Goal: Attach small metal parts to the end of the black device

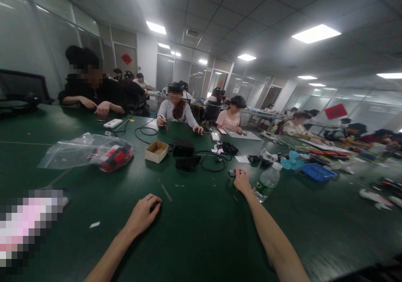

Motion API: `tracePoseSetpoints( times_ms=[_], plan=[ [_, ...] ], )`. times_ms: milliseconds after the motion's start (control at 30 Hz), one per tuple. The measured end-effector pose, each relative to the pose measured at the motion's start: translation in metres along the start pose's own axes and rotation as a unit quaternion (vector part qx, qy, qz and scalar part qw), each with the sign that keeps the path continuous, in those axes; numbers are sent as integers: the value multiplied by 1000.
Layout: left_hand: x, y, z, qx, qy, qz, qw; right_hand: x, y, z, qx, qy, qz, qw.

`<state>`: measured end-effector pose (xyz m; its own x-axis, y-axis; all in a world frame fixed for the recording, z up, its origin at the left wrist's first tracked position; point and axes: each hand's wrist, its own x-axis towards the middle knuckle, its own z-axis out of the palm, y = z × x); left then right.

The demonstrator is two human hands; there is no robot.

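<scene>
My left hand (pixel 145 214) lies on the green table with its fingers curled together and a ring on one finger. A dark patch shows between thumb and fingers; whether it is an object or shadow I cannot tell. Farther forward, my right hand (pixel 242 181) has its fingers closed at a small grey metallic-looking piece (pixel 231 172), partly hidden by the fingertips. Just right of that hand stands a clear water bottle (pixel 266 182) with a green label and white cap, close to my forearm.
Across the green table (pixel 194 231) lie a plastic bag (pixel 75 151) with red and black contents, an open cardboard box (pixel 156 152), a black box (pixel 183 147), and cables. To the right are a blue fan (pixel 292 160) and blue tray (pixel 318 172). Several people sit opposite.
</scene>
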<state>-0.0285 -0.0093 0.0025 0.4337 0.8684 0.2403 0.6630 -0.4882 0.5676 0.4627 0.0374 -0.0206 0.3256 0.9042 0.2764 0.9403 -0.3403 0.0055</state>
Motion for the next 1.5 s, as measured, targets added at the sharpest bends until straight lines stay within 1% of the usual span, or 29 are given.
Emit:
tracePoseSetpoints(
  times_ms=[300, 500, 600, 733, 933, 1200, 1367, 1500],
  plan=[
    [0, 5, -3, 1, 1, -7, 1000, 2, 1, 2, 5, -15, 6, 1000],
    [1, 2, -1, -5, 12, 5, 1000, 3, 1, 2, -5, -19, 5, 1000],
    [1, 1, -1, 2, 9, 7, 1000, 5, 1, 3, -9, -26, 6, 1000],
    [0, 2, -1, 12, -1, 7, 1000, 7, 0, -1, -10, -22, 15, 1000],
    [0, 4, -3, 3, 1, 8, 1000, 14, -3, -8, -13, -20, 9, 1000],
    [-2, 0, -1, -2, -7, 0, 1000, 24, -4, -2, 16, -17, 11, 1000],
    [-1, -1, -1, 1, -14, -2, 1000, 24, -1, -2, 29, -12, 7, 999],
    [0, 0, -2, 0, -6, 4, 1000, 23, -1, -1, 31, -19, -2, 999]
  ],
)
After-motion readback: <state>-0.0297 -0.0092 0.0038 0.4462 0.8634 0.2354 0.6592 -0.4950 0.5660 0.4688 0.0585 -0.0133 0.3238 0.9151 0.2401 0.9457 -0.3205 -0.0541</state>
